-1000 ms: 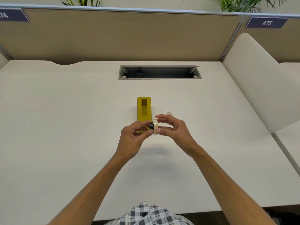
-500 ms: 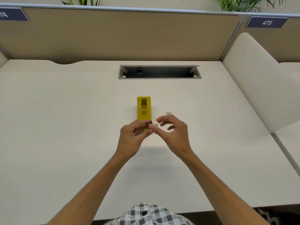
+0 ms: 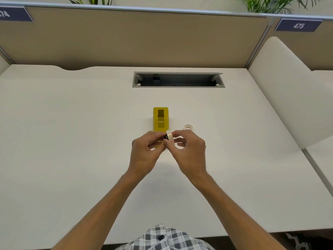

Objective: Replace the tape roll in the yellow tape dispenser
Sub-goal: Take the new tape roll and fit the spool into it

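The yellow tape dispenser [image 3: 160, 119] lies lengthwise on the white desk [image 3: 72, 141], its roll bay dark with no roll in it. Just in front of it, both hands meet above the desk. My left hand [image 3: 146, 152] pinches a small black core [image 3: 165, 137] with its fingertips. My right hand [image 3: 189, 150] grips a cream tape roll [image 3: 169, 136] that sits against that core. The dispenser's near end is hidden behind my fingers. A clear, nearly spent roll [image 3: 188, 127] lies flat on the desk to the dispenser's right.
A grey cable slot [image 3: 178, 79] is sunk into the desk behind the dispenser. A tan partition [image 3: 144, 37] closes the far side and a white divider [image 3: 288, 91] rises on the right. A checked shirt [image 3: 165, 239] shows at the near edge.
My right hand shifted left and closed its fingers round the tape roll against the black core. The roll has turned slightly. My left hand and the dispenser stayed in place.
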The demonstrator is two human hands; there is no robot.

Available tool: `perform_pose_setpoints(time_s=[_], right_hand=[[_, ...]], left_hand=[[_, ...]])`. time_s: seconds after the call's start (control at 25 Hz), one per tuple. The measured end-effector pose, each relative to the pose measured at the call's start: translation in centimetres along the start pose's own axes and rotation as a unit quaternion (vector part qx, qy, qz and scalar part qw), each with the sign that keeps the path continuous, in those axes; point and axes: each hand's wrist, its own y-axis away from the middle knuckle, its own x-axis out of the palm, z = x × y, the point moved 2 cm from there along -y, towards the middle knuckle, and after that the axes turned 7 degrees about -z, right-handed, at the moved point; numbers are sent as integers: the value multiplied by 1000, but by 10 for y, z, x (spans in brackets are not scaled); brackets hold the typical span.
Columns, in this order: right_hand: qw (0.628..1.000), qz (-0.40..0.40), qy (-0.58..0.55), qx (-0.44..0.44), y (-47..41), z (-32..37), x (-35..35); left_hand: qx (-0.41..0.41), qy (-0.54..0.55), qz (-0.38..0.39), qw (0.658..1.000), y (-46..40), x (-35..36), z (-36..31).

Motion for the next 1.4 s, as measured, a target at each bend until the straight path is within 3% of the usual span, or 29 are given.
perform_pose_setpoints(time_s=[0.24,0.72,1.04,1.4], right_hand=[[991,-32,129,-24,0,10,-2],[991,-6,128,-31,-3,12,-1],[991,9,132,13,-12,5,5],[991,6,72,115,-48,-13,33]], left_hand=[[-5,14,-16,1000,1,2,0],[10,-9,-13,1000,-3,6,-1],[17,-2,-10,1000,-8,7,7],[3,-188,-42,981,-17,-12,41]])
